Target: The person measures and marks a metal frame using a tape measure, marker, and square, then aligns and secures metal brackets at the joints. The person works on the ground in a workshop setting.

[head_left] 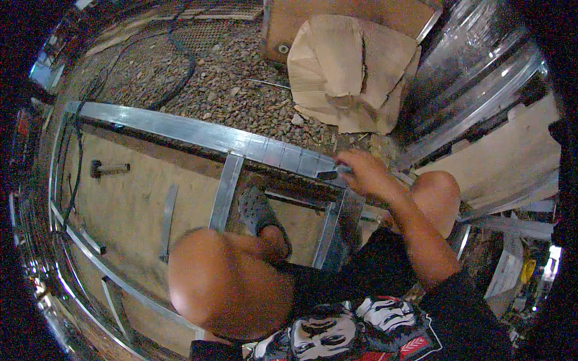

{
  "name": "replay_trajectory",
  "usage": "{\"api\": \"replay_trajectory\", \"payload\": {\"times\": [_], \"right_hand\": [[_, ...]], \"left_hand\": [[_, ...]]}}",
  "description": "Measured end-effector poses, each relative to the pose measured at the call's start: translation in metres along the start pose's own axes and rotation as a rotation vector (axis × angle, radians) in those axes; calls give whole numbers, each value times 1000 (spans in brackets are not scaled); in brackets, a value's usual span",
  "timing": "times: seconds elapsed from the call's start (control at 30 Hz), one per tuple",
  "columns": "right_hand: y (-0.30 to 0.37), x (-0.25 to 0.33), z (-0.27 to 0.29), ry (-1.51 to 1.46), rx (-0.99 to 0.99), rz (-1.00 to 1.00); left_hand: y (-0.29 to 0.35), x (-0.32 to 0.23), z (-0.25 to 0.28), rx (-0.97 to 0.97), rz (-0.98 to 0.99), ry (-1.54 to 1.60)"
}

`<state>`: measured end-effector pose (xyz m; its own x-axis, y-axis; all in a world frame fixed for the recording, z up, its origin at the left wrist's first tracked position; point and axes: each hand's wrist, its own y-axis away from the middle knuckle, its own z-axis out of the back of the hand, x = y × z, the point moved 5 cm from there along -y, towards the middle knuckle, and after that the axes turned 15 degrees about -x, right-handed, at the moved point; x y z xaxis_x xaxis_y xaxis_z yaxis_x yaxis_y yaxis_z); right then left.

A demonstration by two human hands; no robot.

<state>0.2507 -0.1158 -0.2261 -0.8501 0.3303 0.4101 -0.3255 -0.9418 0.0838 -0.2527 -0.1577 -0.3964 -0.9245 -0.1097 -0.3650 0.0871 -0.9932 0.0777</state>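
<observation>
My right hand is at the right end of a long silver metal bar, its fingers closed. From them a small, dark, bar-shaped thing sticks out to the left, against the bar; its kind I cannot make out. Several thin dark lines cross the bar's upper face just left of the hand. The bar is the far side of a metal frame, and a crosspiece meets it near the middle. No part of my left hand shows; only a dark sleeve appears at the lower edge.
My bent knees and a grey clog are inside the frame. A T-shaped dark tool and a flat metal strip lie on brown board. Beyond are gravel, a dark cable and torn cardboard. Shiny sheet metal stands right.
</observation>
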Motion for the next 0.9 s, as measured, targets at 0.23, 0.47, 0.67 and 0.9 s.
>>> {"api": "replay_trajectory", "payload": {"times": [0.23, 0.47, 0.67, 0.9], "right_hand": [[-10, -82, -72, -185, -272, -120], [6, -63, -93, -35, -278, -14], [3, -47, -89, 79, -275, 59], [5, -46, -96, -223, -442, -70]], "left_hand": [[-6, -2, -9, 37, -39, 50], [-10, 13, -7, 56, -32, 48], [-16, 13, -12, 77, -31, 59], [-12, 19, -11, 98, -24, 78]]}}
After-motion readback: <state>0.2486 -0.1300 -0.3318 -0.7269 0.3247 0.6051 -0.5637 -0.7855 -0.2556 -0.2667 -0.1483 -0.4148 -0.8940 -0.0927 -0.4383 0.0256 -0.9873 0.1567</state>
